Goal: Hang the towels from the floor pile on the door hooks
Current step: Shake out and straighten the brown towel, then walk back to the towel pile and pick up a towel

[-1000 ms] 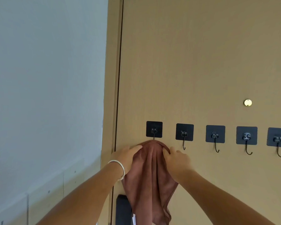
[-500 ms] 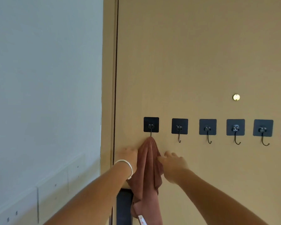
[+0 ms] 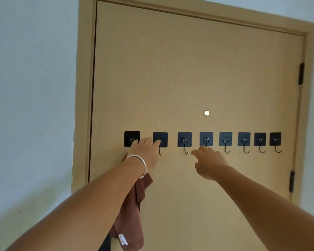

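Both hands are raised to the door [image 3: 188, 69] and hold nothing: the left hand [image 3: 145, 151] lies with fingers extended across the first two hooks, the right hand [image 3: 209, 163] hangs loosely curled under the fourth hook [image 3: 206, 139]. One brown towel [image 3: 134, 214] hangs below the left wrist, seemingly from the leftmost hook [image 3: 132, 139]. Six hooks right of the left hand look bare, so most of the hanging appears undone; the floor pile is out of view.

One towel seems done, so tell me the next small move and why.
Probably draw both hands back and turn to the floor pile for another towel. The brown towel hangs below the leftmost hook, neither the left hand nor the right hand holds anything, and the second hook is bare.
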The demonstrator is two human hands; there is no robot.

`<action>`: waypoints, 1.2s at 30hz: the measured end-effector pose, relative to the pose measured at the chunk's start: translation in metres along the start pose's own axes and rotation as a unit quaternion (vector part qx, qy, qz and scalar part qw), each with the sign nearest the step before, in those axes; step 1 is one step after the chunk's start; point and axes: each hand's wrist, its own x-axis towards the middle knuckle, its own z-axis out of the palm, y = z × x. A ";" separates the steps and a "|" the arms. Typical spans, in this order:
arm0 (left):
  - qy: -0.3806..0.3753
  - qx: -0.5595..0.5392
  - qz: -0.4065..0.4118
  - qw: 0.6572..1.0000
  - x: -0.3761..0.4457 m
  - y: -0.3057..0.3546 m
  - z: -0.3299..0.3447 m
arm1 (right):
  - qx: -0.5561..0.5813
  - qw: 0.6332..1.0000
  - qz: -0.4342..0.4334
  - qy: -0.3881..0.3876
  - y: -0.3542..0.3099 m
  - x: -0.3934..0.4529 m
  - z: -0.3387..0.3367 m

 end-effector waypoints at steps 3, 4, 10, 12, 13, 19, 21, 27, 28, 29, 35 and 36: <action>0.007 -0.004 0.044 0.999 0.007 0.033 0.000 | -0.018 0.999 0.042 -0.003 0.035 -0.027 -0.005; 0.008 -0.014 0.060 0.998 0.008 0.047 0.000 | -0.026 0.998 0.058 -0.005 0.048 -0.038 -0.006; 0.023 -0.073 0.167 0.983 0.008 0.139 -0.002 | -0.061 0.987 0.148 -0.013 0.117 -0.112 -0.013; 0.029 -0.091 0.196 0.976 0.006 0.173 -0.010 | -0.072 0.982 0.175 -0.014 0.139 -0.142 -0.023; 0.032 -0.098 0.206 0.973 0.005 0.188 -0.015 | -0.076 0.980 0.185 -0.012 0.148 -0.154 -0.028; 0.040 -0.157 0.288 0.944 -0.013 0.301 -0.059 | -0.124 0.957 0.262 -0.023 0.219 -0.256 -0.077; 0.051 -0.181 0.316 0.930 -0.024 0.343 -0.076 | -0.142 0.946 0.291 -0.028 0.243 -0.292 -0.096; 0.051 -0.226 0.375 0.898 -0.068 0.465 -0.135 | -0.177 0.914 0.363 -0.036 0.309 -0.410 -0.156; 0.055 -0.230 0.386 0.892 -0.076 0.481 -0.145 | -0.179 0.910 0.373 -0.037 0.317 -0.428 -0.164; 0.061 -0.233 0.398 0.885 -0.086 0.500 -0.157 | -0.180 0.904 0.385 -0.037 0.326 -0.449 -0.174; 0.066 -0.275 0.463 0.840 -0.149 0.600 -0.221 | -0.203 0.872 0.444 -0.039 0.354 -0.566 -0.224; 0.067 -0.283 0.476 0.830 -0.160 0.616 -0.232 | -0.212 0.863 0.457 -0.042 0.356 -0.586 -0.233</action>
